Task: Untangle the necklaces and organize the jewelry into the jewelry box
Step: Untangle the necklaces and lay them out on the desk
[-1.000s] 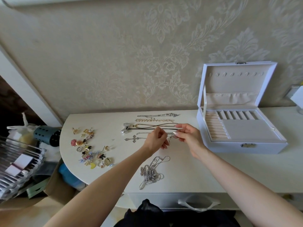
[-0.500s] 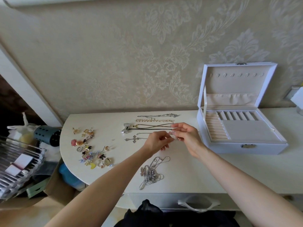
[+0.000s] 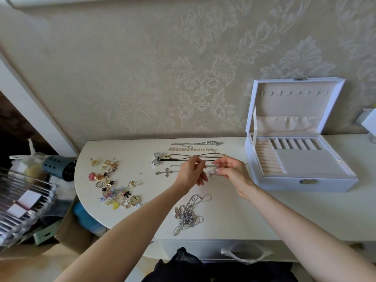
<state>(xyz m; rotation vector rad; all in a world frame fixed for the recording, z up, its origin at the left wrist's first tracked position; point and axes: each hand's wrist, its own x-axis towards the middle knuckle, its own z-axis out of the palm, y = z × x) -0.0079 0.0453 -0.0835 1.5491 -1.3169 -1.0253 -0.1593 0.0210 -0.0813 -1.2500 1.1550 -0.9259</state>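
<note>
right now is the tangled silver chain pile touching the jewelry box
Apart. The head view shows bare table between the tangled silver chain pile and the white jewelry box.

My left hand (image 3: 190, 173) and right hand (image 3: 233, 169) have drawn slightly apart. A short silvery stretch of necklace (image 3: 210, 165) now shows between my pinching fingertips, which met before.
</note>
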